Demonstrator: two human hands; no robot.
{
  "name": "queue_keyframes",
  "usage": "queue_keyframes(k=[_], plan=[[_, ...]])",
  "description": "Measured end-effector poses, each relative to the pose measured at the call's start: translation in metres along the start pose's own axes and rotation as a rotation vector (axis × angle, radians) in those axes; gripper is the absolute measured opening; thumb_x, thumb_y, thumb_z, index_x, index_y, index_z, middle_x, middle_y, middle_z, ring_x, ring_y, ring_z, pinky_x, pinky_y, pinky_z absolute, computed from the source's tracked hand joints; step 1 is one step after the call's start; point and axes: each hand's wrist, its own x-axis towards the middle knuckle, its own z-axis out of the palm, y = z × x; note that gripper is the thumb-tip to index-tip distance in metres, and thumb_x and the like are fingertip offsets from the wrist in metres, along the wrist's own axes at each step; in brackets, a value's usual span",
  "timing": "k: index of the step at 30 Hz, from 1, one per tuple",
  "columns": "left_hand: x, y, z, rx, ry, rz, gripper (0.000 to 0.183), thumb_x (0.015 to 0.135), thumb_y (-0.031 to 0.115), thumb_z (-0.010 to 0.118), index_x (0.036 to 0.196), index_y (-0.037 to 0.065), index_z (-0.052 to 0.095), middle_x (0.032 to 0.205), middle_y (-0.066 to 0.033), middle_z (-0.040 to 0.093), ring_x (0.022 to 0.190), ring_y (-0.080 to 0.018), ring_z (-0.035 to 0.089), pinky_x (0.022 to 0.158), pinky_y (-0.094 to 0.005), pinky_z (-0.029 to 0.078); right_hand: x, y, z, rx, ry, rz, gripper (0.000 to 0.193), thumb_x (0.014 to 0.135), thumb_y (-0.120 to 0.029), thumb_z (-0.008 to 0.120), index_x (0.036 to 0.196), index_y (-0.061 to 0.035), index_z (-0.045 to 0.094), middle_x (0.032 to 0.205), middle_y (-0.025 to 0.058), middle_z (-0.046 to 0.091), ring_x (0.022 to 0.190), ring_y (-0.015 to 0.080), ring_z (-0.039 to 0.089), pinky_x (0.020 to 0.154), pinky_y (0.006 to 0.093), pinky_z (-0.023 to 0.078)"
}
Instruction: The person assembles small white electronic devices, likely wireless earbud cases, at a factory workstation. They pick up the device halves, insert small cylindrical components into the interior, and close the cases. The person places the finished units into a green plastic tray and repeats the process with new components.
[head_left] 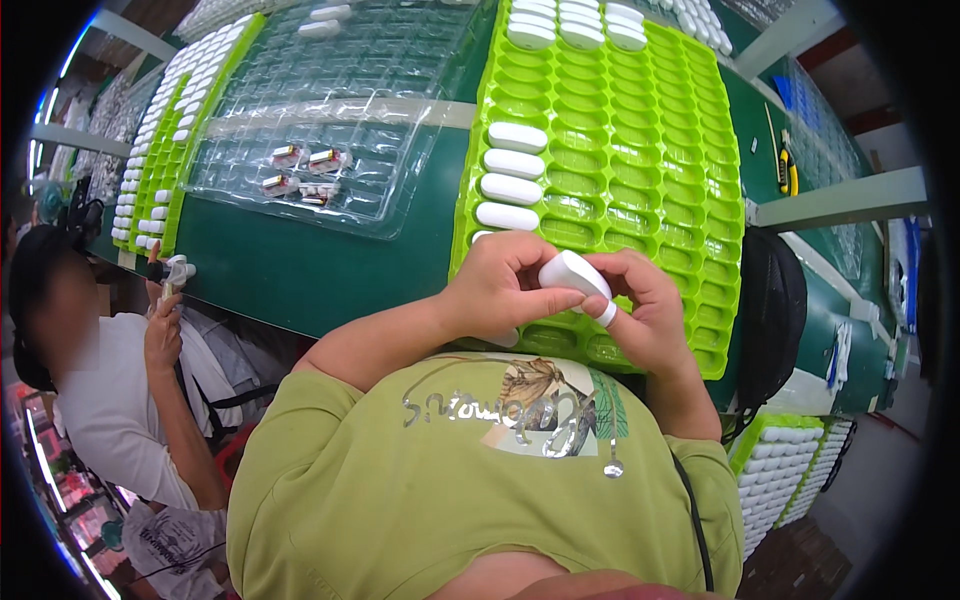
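Note:
A smooth white oval plastic piece (575, 274) is held between my two hands, above the near part of a bright green tray (690, 205). My left hand (500, 285) pinches its left side, thumb along the lower edge. On the other side, my right hand (648, 312) grips it with thumb and fingers; a white band (605, 314) wraps the right thumb. Similar white oval pieces (510, 188) fill several pockets of the tray's left column, and more white pieces (531, 36) sit in its far rows. My left hand partly covers the nearest ones.
Left of the tray lies a clear plastic tray (400, 190) with small metallic parts (305, 178) on it. Another filled green tray (170, 155) stands farther left, near a co-worker (130, 400) holding a white piece. A black bag (775, 310) and yellow-handled tool (788, 172) are at right.

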Motion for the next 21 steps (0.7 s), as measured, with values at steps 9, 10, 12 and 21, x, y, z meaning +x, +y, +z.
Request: queue_keyframes(k=[9,10,12,21], plan=[[-0.001,-0.006,0.009,0.011,0.123,0.045,0.029,0.086,0.01,0.074,0.111,-0.001,0.063,0.087,-0.0035,0.066,0.072,-0.005,0.061,0.064,-0.0199,0.05,0.122,-0.006,-0.029,-0.47,0.057,-0.042,0.028,0.09,-0.018,0.068,0.114,-0.0029,0.065,0.095,0.011,0.069,0.078,0.0189,0.065,0.072,0.0319,0.052],[-0.001,-0.007,0.01,0.046,0.098,0.074,0.028,0.086,0.01,0.075,0.109,-0.001,0.064,0.086,-0.0041,0.066,0.071,-0.0058,0.062,0.063,-0.0203,0.051,0.139,0.002,-0.025,-0.539,0.068,-0.081,0.028,0.09,-0.018,0.067,0.115,-0.004,0.066,0.097,0.0119,0.069,0.081,0.0221,0.066,0.074,0.0343,0.052],[-0.002,-0.01,0.006,0.11,0.093,0.122,0.026,0.086,0.011,0.075,0.107,0.0,0.065,0.085,-0.0052,0.066,0.07,-0.0073,0.063,0.062,-0.0213,0.051,0.171,0.026,-0.008,-0.662,0.073,-0.179,0.029,0.089,-0.018,0.066,0.115,-0.006,0.066,0.1,0.0137,0.069,0.085,0.0286,0.066,0.077,0.039,0.053],[0.004,-0.009,0.0,0.327,0.257,0.347,0.023,0.083,0.011,0.074,0.102,0.002,0.066,0.086,-0.0087,0.065,0.07,-0.0141,0.065,0.061,-0.0265,0.051,0.177,0.023,-0.004,-0.952,-0.106,-0.254,0.032,0.093,-0.02,0.058,0.12,-0.0063,0.065,0.118,0.0169,0.065,0.109,0.0371,0.059,0.096,0.0445,0.046]])
